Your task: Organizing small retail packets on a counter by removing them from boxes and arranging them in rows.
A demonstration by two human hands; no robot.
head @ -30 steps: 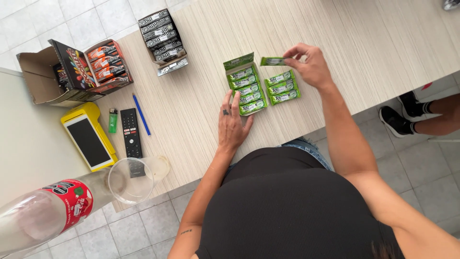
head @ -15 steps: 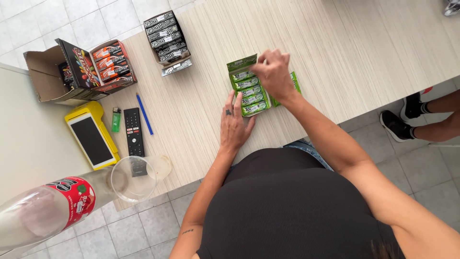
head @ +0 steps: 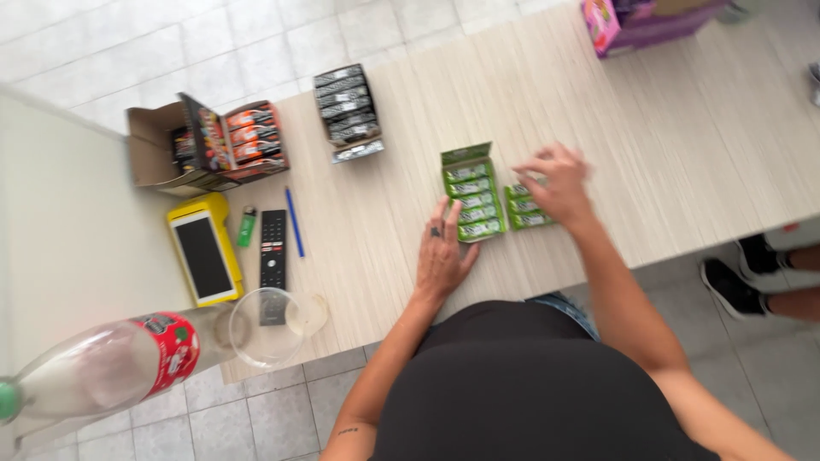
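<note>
The left hand (head: 442, 256) is lying palm-down on the tabletop (head: 649, 145), fingers spread, fingertips touching the green display box (head: 471, 201). The right hand (head: 557, 182), blurred, is hovering over loose green packs (head: 528, 213) just right of that box; its finger spread is unclear.

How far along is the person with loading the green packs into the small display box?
Done: the green display box already holds a full-looking row of green packs. In hand: the right hand rests over the loose green packs beside the box, its grasp blurred; the left hand lies flat on the counter, fingertips at the box. Left: about three loose packs still lie outside.
</note>
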